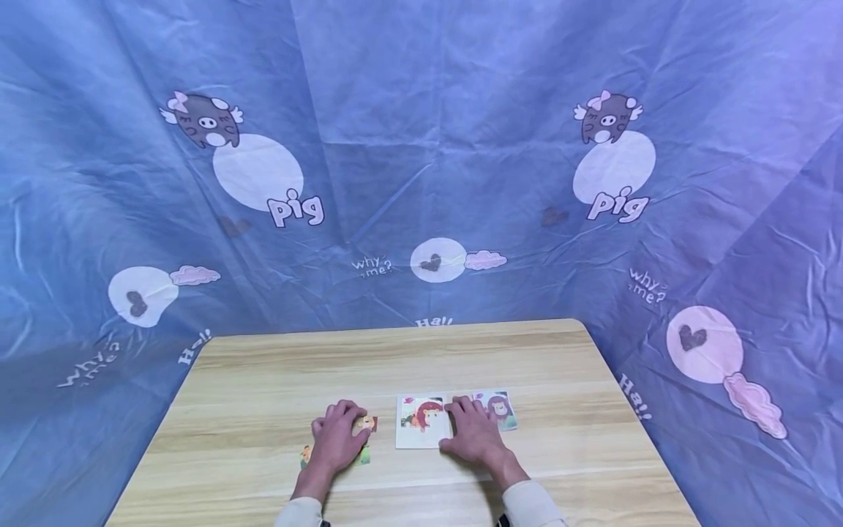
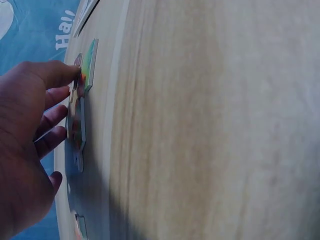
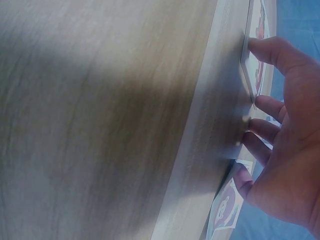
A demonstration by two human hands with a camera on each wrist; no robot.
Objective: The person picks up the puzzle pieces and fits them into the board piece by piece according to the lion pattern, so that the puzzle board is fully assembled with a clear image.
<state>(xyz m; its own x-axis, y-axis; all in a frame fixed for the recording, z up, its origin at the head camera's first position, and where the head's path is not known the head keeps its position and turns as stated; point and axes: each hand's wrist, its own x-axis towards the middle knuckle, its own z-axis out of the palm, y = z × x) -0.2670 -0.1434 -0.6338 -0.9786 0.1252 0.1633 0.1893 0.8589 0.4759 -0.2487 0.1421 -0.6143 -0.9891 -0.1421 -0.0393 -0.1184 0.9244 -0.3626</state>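
My left hand (image 1: 337, 438) is over several loose puzzle pieces on the table. Its thumb and forefinger pinch a small orange and brown puzzle piece (image 1: 372, 424). Partly under that hand lie a green puzzle piece (image 1: 365, 457) and an orange and green puzzle piece (image 1: 306, 454). To the right is a white puzzle board (image 1: 421, 440), its upper part filled with pieces picturing a red-maned lion (image 1: 431, 415). My right hand (image 1: 476, 435) rests at the board's right edge, thumb and forefinger touching it. In the right wrist view its other fingers (image 3: 264, 131) are spread and hold nothing.
A picture card (image 1: 500, 411) with a purplish maned animal lies just beyond my right hand, partly covered by it. The wooden table (image 1: 263, 380) ends at the back against a blue printed cloth (image 1: 369, 183), which also hangs on both sides.
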